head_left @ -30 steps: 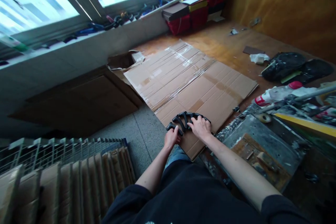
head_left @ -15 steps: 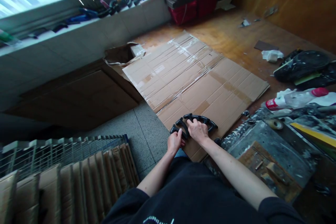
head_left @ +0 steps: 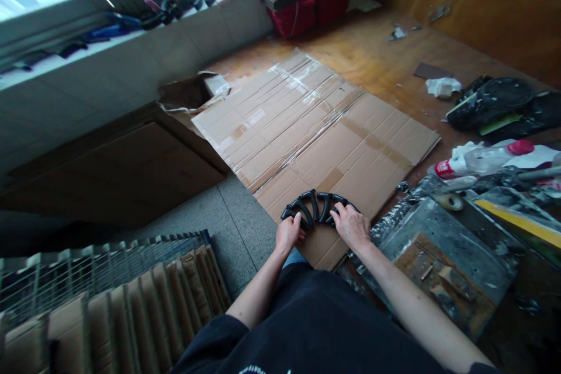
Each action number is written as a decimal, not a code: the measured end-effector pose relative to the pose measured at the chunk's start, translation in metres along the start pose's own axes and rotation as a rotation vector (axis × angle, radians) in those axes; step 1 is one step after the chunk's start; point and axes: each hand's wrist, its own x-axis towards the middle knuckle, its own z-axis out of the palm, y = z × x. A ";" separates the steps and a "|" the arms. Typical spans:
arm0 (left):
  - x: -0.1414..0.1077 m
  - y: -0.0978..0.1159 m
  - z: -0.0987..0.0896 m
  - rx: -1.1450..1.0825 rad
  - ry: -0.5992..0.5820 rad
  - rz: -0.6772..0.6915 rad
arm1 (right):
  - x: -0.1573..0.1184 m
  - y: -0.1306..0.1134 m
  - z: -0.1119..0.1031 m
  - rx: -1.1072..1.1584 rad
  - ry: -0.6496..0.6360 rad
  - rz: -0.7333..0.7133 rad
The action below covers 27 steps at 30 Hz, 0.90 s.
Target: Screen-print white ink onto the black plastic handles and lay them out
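Several curved black pieces [head_left: 314, 204] lie side by side in a fan at the near corner of a flattened cardboard sheet [head_left: 307, 134]. My left hand [head_left: 289, 232] pinches the black piece at the left end of the fan, thumb on top. Toward the right end, my right hand [head_left: 351, 225] has its bent fingers closed on another black piece, which the hand partly covers.
At the right are a grey board [head_left: 464, 239] with wooden scraps, a tape roll [head_left: 449, 202], a plastic bottle [head_left: 491, 160] and a black bag-like item [head_left: 511, 102]. A wire rack [head_left: 87, 269] holding cardboard pieces stands at lower left. Red bins [head_left: 291, 14] sit behind.
My right hand has moved right along the fan, uncovering the middle black pieces. My left hand stays at the left end. The whole view has shifted slightly.
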 end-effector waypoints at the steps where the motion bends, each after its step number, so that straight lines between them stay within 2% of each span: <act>1: 0.003 0.004 -0.003 0.048 -0.006 0.008 | 0.001 0.002 0.001 0.023 -0.016 0.006; 4: 0.020 0.021 -0.017 0.186 0.003 0.036 | 0.007 0.001 0.004 0.155 -0.031 0.024; 9: 0.061 0.068 -0.045 0.469 0.088 0.117 | 0.012 -0.006 0.011 0.375 -0.048 0.055; 11: 0.069 0.082 -0.052 0.561 0.118 0.157 | 0.011 -0.006 0.015 0.417 -0.053 0.054; 13: 0.067 0.087 -0.053 0.631 0.138 0.188 | 0.010 -0.004 0.019 0.450 -0.049 0.051; 16: 0.046 0.079 -0.047 0.703 0.248 0.259 | 0.009 -0.002 0.021 0.490 -0.044 0.043; 19: 0.021 0.064 -0.030 0.734 0.385 0.516 | 0.011 -0.001 0.022 0.492 -0.044 0.039; 22: 0.011 0.052 -0.006 0.760 0.323 0.761 | 0.013 0.000 0.023 0.500 -0.037 0.045; 25: 0.019 0.046 0.012 0.797 0.264 0.786 | 0.012 -0.002 0.023 0.538 -0.041 0.051; 27: 0.028 0.046 0.016 0.809 0.253 0.781 | 0.011 -0.003 0.020 0.567 -0.056 0.050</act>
